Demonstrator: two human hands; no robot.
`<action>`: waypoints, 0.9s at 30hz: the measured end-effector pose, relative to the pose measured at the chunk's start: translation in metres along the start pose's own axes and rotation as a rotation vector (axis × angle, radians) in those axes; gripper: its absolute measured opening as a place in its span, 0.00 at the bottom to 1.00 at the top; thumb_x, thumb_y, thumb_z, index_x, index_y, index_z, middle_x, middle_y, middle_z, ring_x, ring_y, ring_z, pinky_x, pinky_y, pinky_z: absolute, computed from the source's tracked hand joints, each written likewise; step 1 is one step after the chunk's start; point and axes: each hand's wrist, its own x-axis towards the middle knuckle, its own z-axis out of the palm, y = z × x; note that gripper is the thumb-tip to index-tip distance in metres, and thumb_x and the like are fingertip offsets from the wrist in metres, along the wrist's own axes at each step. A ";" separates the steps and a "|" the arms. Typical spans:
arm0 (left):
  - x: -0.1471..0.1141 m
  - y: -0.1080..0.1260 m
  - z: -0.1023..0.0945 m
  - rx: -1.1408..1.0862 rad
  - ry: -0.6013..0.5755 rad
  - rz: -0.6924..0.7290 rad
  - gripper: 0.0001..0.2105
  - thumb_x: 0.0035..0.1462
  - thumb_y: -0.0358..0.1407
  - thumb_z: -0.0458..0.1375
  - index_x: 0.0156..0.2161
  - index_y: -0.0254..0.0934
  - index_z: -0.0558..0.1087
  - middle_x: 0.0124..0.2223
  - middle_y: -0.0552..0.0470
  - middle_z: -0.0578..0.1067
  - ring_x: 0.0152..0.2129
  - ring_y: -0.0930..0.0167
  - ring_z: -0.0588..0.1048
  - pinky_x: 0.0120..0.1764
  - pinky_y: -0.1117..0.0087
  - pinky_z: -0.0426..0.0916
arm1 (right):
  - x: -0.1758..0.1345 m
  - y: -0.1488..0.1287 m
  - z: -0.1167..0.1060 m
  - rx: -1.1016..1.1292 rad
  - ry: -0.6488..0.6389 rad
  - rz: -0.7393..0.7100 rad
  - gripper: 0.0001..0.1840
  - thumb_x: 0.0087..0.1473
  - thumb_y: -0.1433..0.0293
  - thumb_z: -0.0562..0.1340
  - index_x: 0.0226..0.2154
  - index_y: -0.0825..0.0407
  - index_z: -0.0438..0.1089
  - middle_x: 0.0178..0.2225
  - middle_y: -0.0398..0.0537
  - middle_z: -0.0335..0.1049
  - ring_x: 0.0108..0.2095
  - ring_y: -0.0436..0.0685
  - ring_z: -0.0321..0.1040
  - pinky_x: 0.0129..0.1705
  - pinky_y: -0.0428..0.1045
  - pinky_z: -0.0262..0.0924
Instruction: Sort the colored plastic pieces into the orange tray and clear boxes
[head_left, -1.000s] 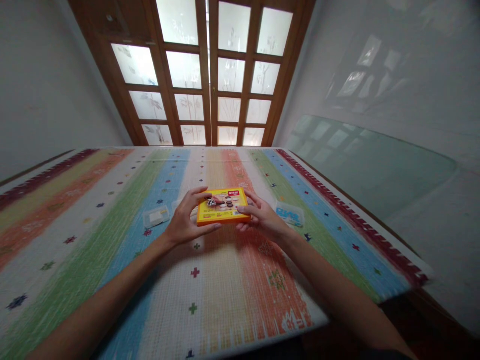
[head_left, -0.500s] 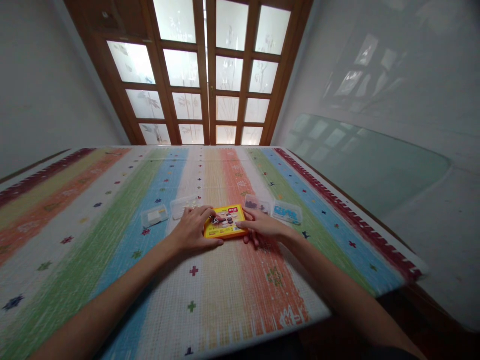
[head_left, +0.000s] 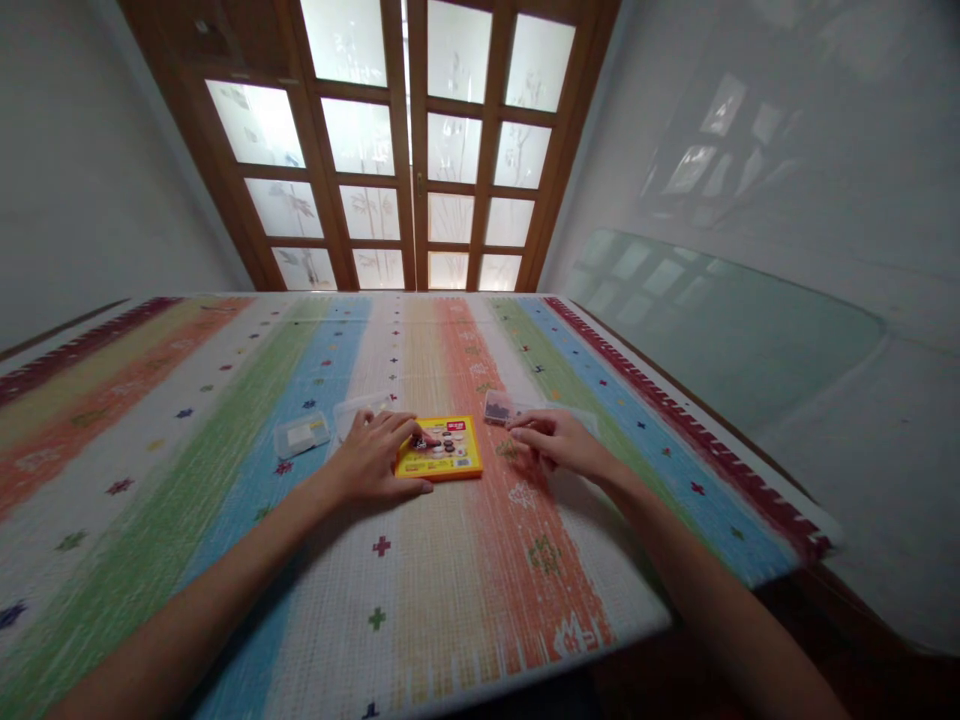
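Note:
A flat yellow box (head_left: pixel 450 462) lies on the striped tablecloth, its top printed with round black and white pieces and a red label. My left hand (head_left: pixel 371 450) grips its left end, fingers over the top and thumb along the near edge. My right hand (head_left: pixel 562 442) is off the box, to its right, with fingers loosely bent and nothing visible in them. Just beyond those fingertips is a clear plastic container (head_left: pixel 496 408) of dark pieces. Another clear container (head_left: pixel 585 418), farther right, is mostly hidden behind my right hand.
Left of my left hand sits a small clear box (head_left: pixel 302 435) with something white inside. A further clear container (head_left: pixel 360 405) is partly covered by my left fingers. The striped tablecloth (head_left: pixel 382 600) covers the table, with a wall on the right and wooden glazed doors (head_left: pixel 416 230) behind.
My right hand has let go of the yellow box's right end and moved right, now covering the container of blue pieces. My left hand keeps its hold. The view has shifted slightly.

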 end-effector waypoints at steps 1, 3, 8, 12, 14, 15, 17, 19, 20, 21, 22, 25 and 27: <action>0.000 -0.001 0.000 0.001 0.015 0.004 0.27 0.50 0.59 0.67 0.47 0.44 0.76 0.54 0.43 0.78 0.48 0.51 0.73 0.53 0.50 0.59 | -0.003 0.007 -0.011 -0.060 0.106 -0.022 0.21 0.58 0.52 0.64 0.41 0.53 0.79 0.21 0.43 0.72 0.19 0.51 0.66 0.23 0.48 0.62; 0.000 -0.004 0.000 0.014 0.055 0.032 0.30 0.49 0.63 0.66 0.47 0.43 0.76 0.54 0.42 0.77 0.49 0.51 0.72 0.53 0.50 0.60 | -0.009 0.023 -0.034 -0.200 0.314 -0.074 0.24 0.54 0.50 0.67 0.43 0.53 0.80 0.26 0.47 0.75 0.26 0.56 0.71 0.31 0.52 0.67; -0.001 -0.019 -0.006 0.025 0.175 0.112 0.32 0.49 0.64 0.65 0.52 0.44 0.75 0.58 0.41 0.76 0.51 0.50 0.71 0.52 0.49 0.62 | -0.021 0.070 -0.063 -0.412 0.334 -0.163 0.36 0.43 0.52 0.73 0.52 0.50 0.76 0.53 0.61 0.76 0.54 0.72 0.72 0.59 0.65 0.64; -0.006 -0.043 -0.010 0.029 0.263 -0.050 0.18 0.65 0.49 0.54 0.53 0.46 0.76 0.61 0.42 0.75 0.54 0.50 0.71 0.54 0.46 0.63 | -0.022 0.088 -0.060 -0.361 0.317 -0.097 0.37 0.46 0.51 0.71 0.55 0.50 0.72 0.55 0.60 0.75 0.55 0.71 0.72 0.60 0.66 0.63; -0.009 -0.053 -0.010 0.108 0.224 -0.142 0.17 0.65 0.45 0.52 0.52 0.45 0.76 0.61 0.40 0.75 0.56 0.49 0.71 0.54 0.44 0.63 | -0.019 0.087 -0.057 -0.316 0.378 -0.089 0.37 0.47 0.49 0.71 0.55 0.51 0.71 0.53 0.61 0.76 0.53 0.72 0.74 0.57 0.66 0.65; -0.011 -0.056 -0.009 0.149 0.196 -0.173 0.17 0.63 0.44 0.53 0.53 0.44 0.76 0.61 0.39 0.75 0.56 0.48 0.71 0.54 0.42 0.63 | -0.017 0.083 -0.056 -0.291 0.423 -0.089 0.38 0.46 0.48 0.71 0.54 0.51 0.71 0.52 0.62 0.77 0.51 0.72 0.74 0.56 0.66 0.66; -0.013 -0.059 -0.007 0.201 0.140 -0.209 0.21 0.59 0.44 0.55 0.54 0.41 0.76 0.61 0.36 0.75 0.56 0.45 0.72 0.55 0.40 0.62 | -0.011 0.072 -0.052 -0.235 0.517 -0.099 0.39 0.45 0.45 0.72 0.52 0.50 0.71 0.51 0.62 0.77 0.51 0.72 0.74 0.55 0.66 0.67; -0.014 -0.060 -0.006 0.232 0.096 -0.232 0.24 0.58 0.46 0.55 0.56 0.39 0.75 0.61 0.34 0.75 0.56 0.44 0.72 0.55 0.39 0.62 | -0.004 0.057 -0.045 -0.169 0.566 -0.124 0.40 0.43 0.43 0.73 0.52 0.50 0.70 0.50 0.61 0.77 0.51 0.71 0.74 0.55 0.65 0.67; -0.014 -0.059 -0.006 0.249 0.077 -0.242 0.25 0.59 0.48 0.54 0.57 0.38 0.74 0.62 0.33 0.75 0.56 0.44 0.73 0.55 0.39 0.62 | -0.001 0.048 -0.040 -0.139 0.558 -0.144 0.40 0.43 0.43 0.73 0.52 0.49 0.70 0.50 0.60 0.76 0.52 0.70 0.74 0.56 0.65 0.67; -0.014 -0.059 -0.006 0.265 0.065 -0.250 0.25 0.60 0.49 0.54 0.57 0.38 0.74 0.62 0.33 0.74 0.56 0.44 0.73 0.55 0.40 0.63 | 0.003 0.040 -0.033 -0.110 0.527 -0.169 0.40 0.44 0.44 0.74 0.52 0.49 0.69 0.51 0.58 0.76 0.52 0.69 0.74 0.56 0.65 0.66; -0.014 -0.059 -0.006 0.274 0.062 -0.253 0.25 0.60 0.50 0.54 0.57 0.39 0.74 0.62 0.34 0.75 0.55 0.44 0.73 0.55 0.41 0.64 | 0.007 0.031 -0.025 -0.086 0.474 -0.196 0.39 0.45 0.46 0.74 0.53 0.48 0.69 0.51 0.58 0.75 0.53 0.69 0.73 0.57 0.64 0.66; -0.014 -0.060 -0.006 0.260 0.079 -0.266 0.26 0.60 0.50 0.53 0.58 0.38 0.74 0.60 0.34 0.76 0.54 0.44 0.74 0.54 0.43 0.65 | 0.019 0.007 0.005 -0.059 0.262 -0.287 0.37 0.48 0.50 0.74 0.55 0.48 0.68 0.50 0.57 0.75 0.53 0.67 0.73 0.56 0.63 0.67; -0.014 -0.061 -0.006 0.227 0.092 -0.284 0.28 0.60 0.50 0.53 0.58 0.34 0.73 0.59 0.31 0.76 0.53 0.43 0.74 0.53 0.42 0.65 | 0.028 -0.005 0.026 -0.075 0.125 -0.351 0.36 0.49 0.53 0.74 0.56 0.49 0.69 0.53 0.58 0.74 0.54 0.67 0.72 0.55 0.61 0.67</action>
